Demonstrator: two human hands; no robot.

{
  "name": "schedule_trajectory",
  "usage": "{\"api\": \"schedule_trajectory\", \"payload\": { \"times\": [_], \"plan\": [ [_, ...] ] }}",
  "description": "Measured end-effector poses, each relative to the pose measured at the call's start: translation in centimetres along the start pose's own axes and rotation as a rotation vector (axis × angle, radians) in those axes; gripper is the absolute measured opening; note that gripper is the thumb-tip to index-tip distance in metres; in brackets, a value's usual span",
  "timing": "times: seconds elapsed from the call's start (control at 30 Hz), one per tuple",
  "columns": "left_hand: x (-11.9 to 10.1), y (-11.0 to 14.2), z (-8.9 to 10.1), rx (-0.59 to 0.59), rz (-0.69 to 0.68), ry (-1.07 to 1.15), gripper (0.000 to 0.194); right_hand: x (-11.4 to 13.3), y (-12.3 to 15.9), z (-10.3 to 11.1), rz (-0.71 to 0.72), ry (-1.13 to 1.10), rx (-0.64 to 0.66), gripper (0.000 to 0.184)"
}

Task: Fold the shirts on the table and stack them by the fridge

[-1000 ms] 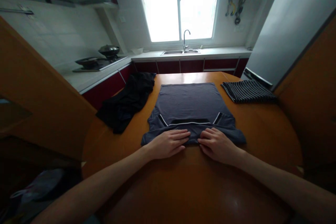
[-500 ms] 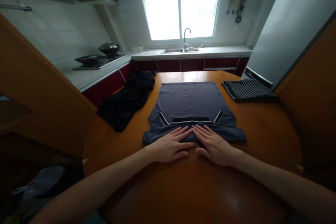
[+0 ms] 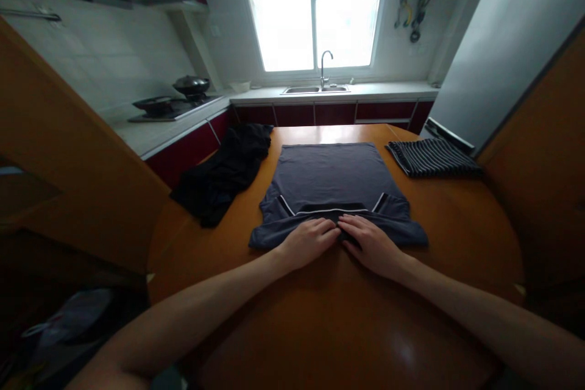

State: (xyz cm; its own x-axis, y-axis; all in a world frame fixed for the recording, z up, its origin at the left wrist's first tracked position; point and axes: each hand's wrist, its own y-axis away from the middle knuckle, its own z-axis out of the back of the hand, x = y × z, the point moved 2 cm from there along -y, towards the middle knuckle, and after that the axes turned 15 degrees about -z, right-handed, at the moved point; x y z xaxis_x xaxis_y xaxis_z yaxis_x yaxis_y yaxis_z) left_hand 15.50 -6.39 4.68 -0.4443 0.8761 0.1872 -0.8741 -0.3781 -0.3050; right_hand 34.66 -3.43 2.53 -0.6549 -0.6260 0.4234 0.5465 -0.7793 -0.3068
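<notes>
Head: grey shirt (image 3: 331,173) runs lengthwise away, collar (image 3: 336,208) nearest.

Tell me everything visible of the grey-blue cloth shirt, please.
The grey-blue cloth shirt looks soft and thin, with a black band and two slanting black strips, all edged in white. It lies on the orange-brown wooden table, its far part spread nearly smooth, its near part folded and slightly bunched. The bare left hand and bare right hand touch the middle of its near edge.

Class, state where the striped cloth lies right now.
In the head view, the folded striped cloth lies on the wooden table's far right part, right of the grey shirt.
</notes>
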Motion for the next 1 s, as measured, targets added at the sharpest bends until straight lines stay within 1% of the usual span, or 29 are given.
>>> {"api": "schedule_trajectory", "payload": {
  "times": [0.13,0.3,0.37,0.53,0.73,0.87,1.0],
  "plan": [
    [0.2,0.2,-0.1,-0.027,0.016,0.012,0.016,0.4,-0.3,0.4,-0.016,-0.003,-0.048,0.032],
    [0.2,0.0,0.0,-0.038,0.051,0.068,0.014,0.9,-0.6,0.7,-0.046,0.069,-0.066,0.008],
    [0.1,-0.1,0.0,-0.031,0.075,0.083,0.013,0.9,-0.7,0.7,-0.040,0.079,-0.069,0.009],
    [-0.1,-0.3,-0.5,-0.014,0.126,0.075,0.014,0.7,-0.8,0.6,-0.025,0.054,-0.081,0.016],
    [-0.1,-0.2,-1.2,0.004,0.102,0.047,0.014,0.7,-0.8,0.6,-0.024,0.070,-0.093,0.016],
    [-0.2,-0.2,-0.8,0.021,0.076,0.034,0.013,0.8,-0.7,0.7,-0.026,0.090,-0.087,0.015],
    [-0.4,-0.4,-0.1,-0.007,0.070,0.034,0.017,0.8,-0.6,0.7,-0.007,0.088,-0.089,0.013]
  ]
}}
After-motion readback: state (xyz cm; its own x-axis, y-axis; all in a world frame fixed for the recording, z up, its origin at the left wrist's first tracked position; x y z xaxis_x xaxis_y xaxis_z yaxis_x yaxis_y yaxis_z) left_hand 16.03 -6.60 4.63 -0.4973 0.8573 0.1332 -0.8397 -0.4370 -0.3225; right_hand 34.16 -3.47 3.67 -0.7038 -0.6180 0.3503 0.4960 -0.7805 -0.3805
